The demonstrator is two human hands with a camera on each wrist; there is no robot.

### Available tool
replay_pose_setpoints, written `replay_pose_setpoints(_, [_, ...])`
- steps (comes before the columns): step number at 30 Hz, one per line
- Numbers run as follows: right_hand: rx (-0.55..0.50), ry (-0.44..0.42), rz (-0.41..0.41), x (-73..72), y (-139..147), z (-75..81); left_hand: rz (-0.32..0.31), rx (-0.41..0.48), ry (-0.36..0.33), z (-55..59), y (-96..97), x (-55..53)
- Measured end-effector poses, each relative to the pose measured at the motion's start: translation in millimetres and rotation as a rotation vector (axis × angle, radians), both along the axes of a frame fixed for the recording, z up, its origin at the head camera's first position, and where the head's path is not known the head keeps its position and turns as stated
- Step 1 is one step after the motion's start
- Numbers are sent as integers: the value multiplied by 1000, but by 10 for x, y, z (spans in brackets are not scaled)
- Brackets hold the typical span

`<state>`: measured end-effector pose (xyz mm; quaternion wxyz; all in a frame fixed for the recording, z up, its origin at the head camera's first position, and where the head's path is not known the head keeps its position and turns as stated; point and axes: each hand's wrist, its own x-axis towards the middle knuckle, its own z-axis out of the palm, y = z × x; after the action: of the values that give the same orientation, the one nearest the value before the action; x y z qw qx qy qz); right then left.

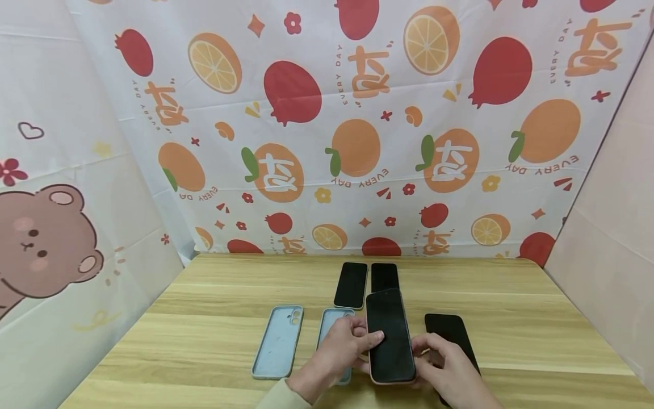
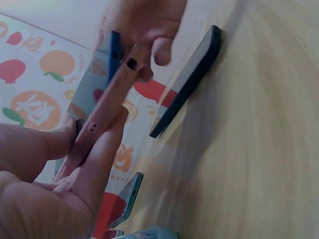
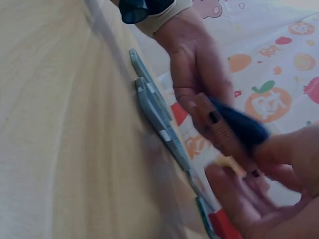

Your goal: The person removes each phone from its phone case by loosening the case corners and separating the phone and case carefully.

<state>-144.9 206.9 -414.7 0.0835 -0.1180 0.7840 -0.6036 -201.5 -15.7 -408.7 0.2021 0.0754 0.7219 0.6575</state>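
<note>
Left sleeve (image 1: 283,397): cream cuff, bottom edge of head view.
Left hand (image 1: 339,346): thumb on screen, fingers behind, pinching the held phone's left edge.
Right hand (image 1: 452,372): fingers curled at its lower right edge; can't tell if pinching or just touching.
Held phone (image 1: 392,335): above the worktop (image 1: 536,318), between both hands, screen facing the person; right of left fingers, left of right fingers. Long axis points away from the person. Neither hand clearly nearer.
Pink case (image 2: 112,94): behind the held phone; blurred, can't tell if fully seated.
Blue cases: left blue case (image 1: 276,346) uncovered, right blue case (image 1: 329,322) partly behind left hand.
Other phones: left rear phone (image 1: 351,286), right rear phone (image 1: 384,275), side phone (image 1: 449,329) partly behind right hand.
</note>
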Motion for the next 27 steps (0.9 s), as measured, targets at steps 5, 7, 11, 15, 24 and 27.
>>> replay_pose_setpoints(5, [18,-18,22,-10,42,27,15,-32,23,-34,1,1])
replay_pose_setpoints(7, [-17,-56,52,-13,55,32,20,-40,39,-40,5,6])
replay_pose_setpoints(11, [-82,-142,64,-11,59,29,25,-86,84,-39,19,18])
replay_pose_setpoints(15, [-190,-230,85,-8,60,5,36,-146,117,-43,33,23])
replay_pose_setpoints(24, [-195,-256,46,-43,83,-34,-40,-88,124,-49,36,2])
replay_pose_setpoints(27, [-199,-261,33,-55,116,-47,-63,-61,128,-38,20,-11])
